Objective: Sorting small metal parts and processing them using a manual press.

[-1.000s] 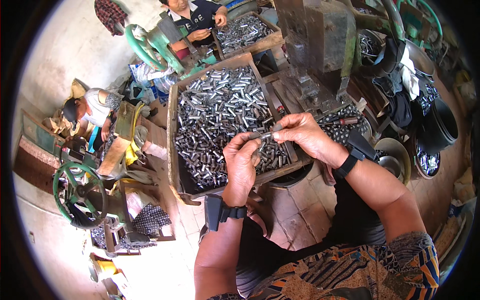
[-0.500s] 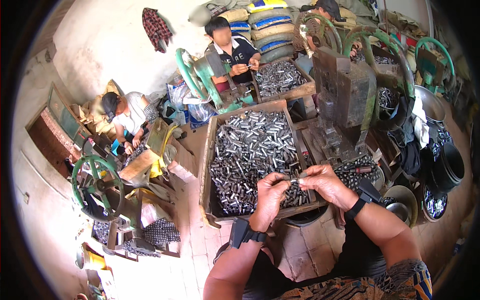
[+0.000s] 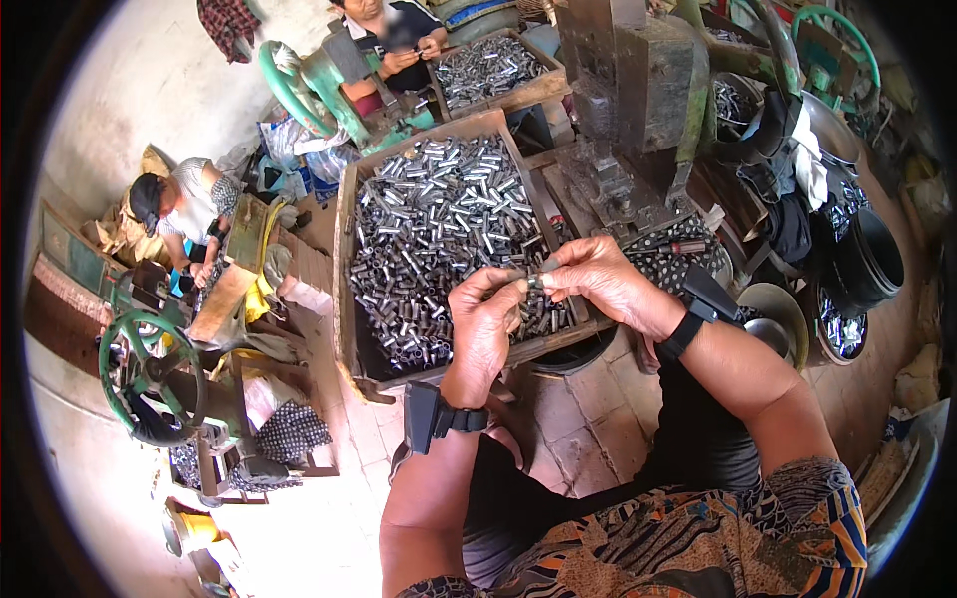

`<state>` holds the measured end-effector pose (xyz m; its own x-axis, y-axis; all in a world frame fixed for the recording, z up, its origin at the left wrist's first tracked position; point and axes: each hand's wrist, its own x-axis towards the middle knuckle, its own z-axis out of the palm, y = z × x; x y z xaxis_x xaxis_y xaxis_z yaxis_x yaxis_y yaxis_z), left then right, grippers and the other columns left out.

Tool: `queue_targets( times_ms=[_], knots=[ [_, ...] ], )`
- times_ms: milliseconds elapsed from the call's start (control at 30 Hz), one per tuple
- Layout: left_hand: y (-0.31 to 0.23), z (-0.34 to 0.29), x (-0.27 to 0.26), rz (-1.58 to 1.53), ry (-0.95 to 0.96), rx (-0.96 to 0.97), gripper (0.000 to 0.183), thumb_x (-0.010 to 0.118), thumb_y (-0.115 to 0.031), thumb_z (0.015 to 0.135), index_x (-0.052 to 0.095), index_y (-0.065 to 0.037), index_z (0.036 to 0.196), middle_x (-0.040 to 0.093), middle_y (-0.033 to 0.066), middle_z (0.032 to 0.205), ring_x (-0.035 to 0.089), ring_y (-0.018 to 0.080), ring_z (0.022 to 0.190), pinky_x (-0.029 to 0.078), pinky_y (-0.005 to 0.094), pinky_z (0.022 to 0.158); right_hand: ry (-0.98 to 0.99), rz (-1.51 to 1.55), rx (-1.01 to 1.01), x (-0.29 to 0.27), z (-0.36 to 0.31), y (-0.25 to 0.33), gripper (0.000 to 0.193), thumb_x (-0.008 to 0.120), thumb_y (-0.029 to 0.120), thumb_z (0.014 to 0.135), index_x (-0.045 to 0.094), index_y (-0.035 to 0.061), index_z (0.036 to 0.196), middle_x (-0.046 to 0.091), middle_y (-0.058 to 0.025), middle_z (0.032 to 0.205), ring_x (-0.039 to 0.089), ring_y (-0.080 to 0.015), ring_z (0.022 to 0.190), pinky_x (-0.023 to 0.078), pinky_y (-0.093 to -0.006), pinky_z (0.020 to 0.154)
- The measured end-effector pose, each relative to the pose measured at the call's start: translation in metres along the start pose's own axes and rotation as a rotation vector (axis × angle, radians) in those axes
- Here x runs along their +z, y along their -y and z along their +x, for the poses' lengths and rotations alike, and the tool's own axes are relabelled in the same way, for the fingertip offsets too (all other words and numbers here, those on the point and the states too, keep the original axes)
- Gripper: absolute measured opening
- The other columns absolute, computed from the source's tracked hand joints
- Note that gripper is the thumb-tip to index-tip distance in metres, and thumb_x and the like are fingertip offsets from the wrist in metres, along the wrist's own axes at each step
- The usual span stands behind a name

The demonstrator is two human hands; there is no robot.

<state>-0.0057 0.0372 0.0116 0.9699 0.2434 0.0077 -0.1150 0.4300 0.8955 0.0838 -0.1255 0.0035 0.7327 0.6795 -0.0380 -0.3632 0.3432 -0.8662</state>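
Tiled floor point(image 3: 570, 431) below, left grip point(image 3: 482, 321) and right grip point(image 3: 604, 281) closed around one metal piece point(image 3: 534, 282).

Bright silver and duller grey mix among the metal tubes point(image 3: 444, 224) in the brown wooden crate point(image 3: 345, 264), while white dots on black pattern both the right-hand cloth point(image 3: 658, 265) and the near-left cloth point(image 3: 294, 435). Green coats the left handwheel point(image 3: 157, 369) and, paler, the far handwheel point(image 3: 274, 90); a red-and-black plaid garment point(image 3: 227, 26) shows against the off-white wall point(image 3: 115, 125), with a white rag point(image 3: 809, 164) and a black bucket point(image 3: 877, 261) at right. Nearest come black trousers point(image 3: 698, 429) and a shirt point(image 3: 638, 548) of tan, dark-blue and orange motifs.
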Motion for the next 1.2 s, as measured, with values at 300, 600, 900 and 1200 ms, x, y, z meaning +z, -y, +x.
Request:
queue_targets(
  times_ms=[300, 600, 900, 1200],
  knots=[
    [0.004, -0.007, 0.013, -0.017, -0.063, 0.085, 0.006, 0.059, 0.004, 0.082, 0.062, 0.0, 0.086, 0.055, 0.0002, 0.062, 0.035, 0.0025, 0.041, 0.025, 0.019, 0.038, 0.005, -0.026, -0.029, -0.003, -0.003, 0.0, 0.041, 0.071, 0.01, 0.08, 0.055, -0.0079, 0.113, 0.066, -0.0134, 0.089, 0.066, -0.0164, 0.073, 0.056, -0.0274, 0.066],
    [0.008, 0.001, 0.025, -0.007, -0.099, 0.129, 0.006, 0.061, 0.002, 0.081, 0.062, -0.002, 0.085, 0.05, -0.0038, 0.058, 0.034, 0.0017, 0.041, 0.025, 0.0192, 0.038, -0.007, 0.046, 0.036, -0.003, -0.004, 0.005, 0.024, 0.065, 0.02, 0.087, 0.062, -0.0003, 0.1, 0.065, -0.0052, 0.081, 0.062, -0.0112, 0.068, 0.053, -0.0244, 0.062],
    [0.015, 0.001, 0.048, 0.147, -0.055, 0.022, 0.023, 0.061, -0.004, 0.087, 0.061, -0.004, 0.11, 0.045, -0.0095, 0.06, 0.029, -0.0009, 0.042, 0.02, 0.0184, 0.037, -0.236, -0.317, -0.16, -0.046, -0.023, 0.045, 0.022, 0.063, 0.015, 0.088, 0.063, -0.0032, 0.1, 0.063, -0.0048, 0.075, 0.057, -0.0094, 0.061, 0.049, -0.0223, 0.056],
    [0.012, 0.003, 0.048, 0.192, -0.055, -0.032, 0.021, 0.061, -0.006, 0.087, 0.062, -0.003, 0.108, 0.046, -0.0089, 0.061, 0.029, -0.0005, 0.042, 0.019, 0.0186, 0.036, -0.629, -0.827, -0.599, -0.136, -0.029, 0.099, 0.021, 0.061, 0.013, 0.088, 0.063, -0.0048, 0.097, 0.06, -0.0039, 0.069, 0.053, -0.013, 0.058, 0.045, -0.0259, 0.055]
  ],
)
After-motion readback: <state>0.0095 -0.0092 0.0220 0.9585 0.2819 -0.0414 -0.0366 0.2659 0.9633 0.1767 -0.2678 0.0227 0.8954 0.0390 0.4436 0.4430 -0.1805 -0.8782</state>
